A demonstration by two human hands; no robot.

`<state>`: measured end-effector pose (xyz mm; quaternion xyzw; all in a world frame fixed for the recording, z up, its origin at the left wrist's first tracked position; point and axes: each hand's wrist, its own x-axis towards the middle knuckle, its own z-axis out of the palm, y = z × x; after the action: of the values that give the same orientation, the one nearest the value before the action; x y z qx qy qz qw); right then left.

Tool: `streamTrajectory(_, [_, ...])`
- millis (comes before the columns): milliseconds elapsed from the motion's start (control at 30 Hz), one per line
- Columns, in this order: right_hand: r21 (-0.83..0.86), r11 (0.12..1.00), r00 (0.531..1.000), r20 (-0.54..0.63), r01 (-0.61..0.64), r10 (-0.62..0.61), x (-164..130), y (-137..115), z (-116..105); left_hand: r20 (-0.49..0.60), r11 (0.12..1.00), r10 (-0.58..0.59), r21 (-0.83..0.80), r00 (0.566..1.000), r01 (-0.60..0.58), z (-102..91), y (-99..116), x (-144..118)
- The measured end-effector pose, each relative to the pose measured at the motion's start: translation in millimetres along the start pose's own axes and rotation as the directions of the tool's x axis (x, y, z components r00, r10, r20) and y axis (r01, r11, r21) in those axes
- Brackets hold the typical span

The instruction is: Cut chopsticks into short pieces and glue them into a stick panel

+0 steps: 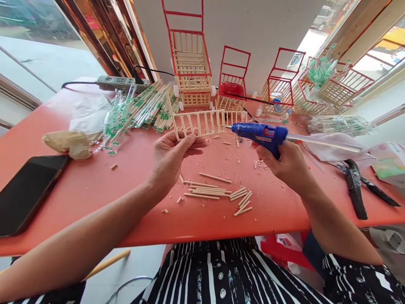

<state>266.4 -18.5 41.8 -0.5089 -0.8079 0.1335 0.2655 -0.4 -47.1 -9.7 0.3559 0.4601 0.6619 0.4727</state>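
A small ladder-like stick frame (202,122) is held up above the middle of the red tabletop (95,185), toward its far edge, pinched at its lower left corner between the thumb and fingers of the left hand (172,156). The blue glue gun (264,135) is gripped around its handle by the right hand (289,164), and its nozzle is brought to the frame's right end; whether the tip actually touches the wood cannot be made out from this view. The frame is judged very light but fragile: thin rails joined by glued rungs, stiff along its length yet easily snapped or pulled apart at the joints. It is best taken at a corner or along a rail, where two members meet, and not by a single rung, with only slight pressure. Fresh glue should be expected hot and tacky, so the right end is better left untouched. A loose heap of cut sticks (218,192) lies near the near edge, between the two wrists. Finished red-framed carts (190,63) stand along the far edge, a phone (25,192) lies at the near left corner, and pliers (356,185) rest toward the right edge.
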Motion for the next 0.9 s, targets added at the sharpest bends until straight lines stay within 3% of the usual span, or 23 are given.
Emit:
streamTrajectory(133, [-0.007,0.999,0.999,0.024,-0.039,0.039,-1.6,6.6,3.2,0.003,1.000,0.009,0.011,1.000,-0.009,-0.8,-0.9,0.4])
streamTrajectory(400, [-0.025,0.999,0.999,0.034,0.028,-0.027,1.1,7.4,9.8,0.005,1.000,-0.015,0.011,1.000,0.015,0.8,-2.7,-1.6])
streamTrajectory(900, [-0.044,0.999,0.999,0.039,0.006,-0.004,2.0,5.7,12.7,0.018,1.000,-0.008,-0.003,1.000,0.008,1.9,-1.8,-3.3])
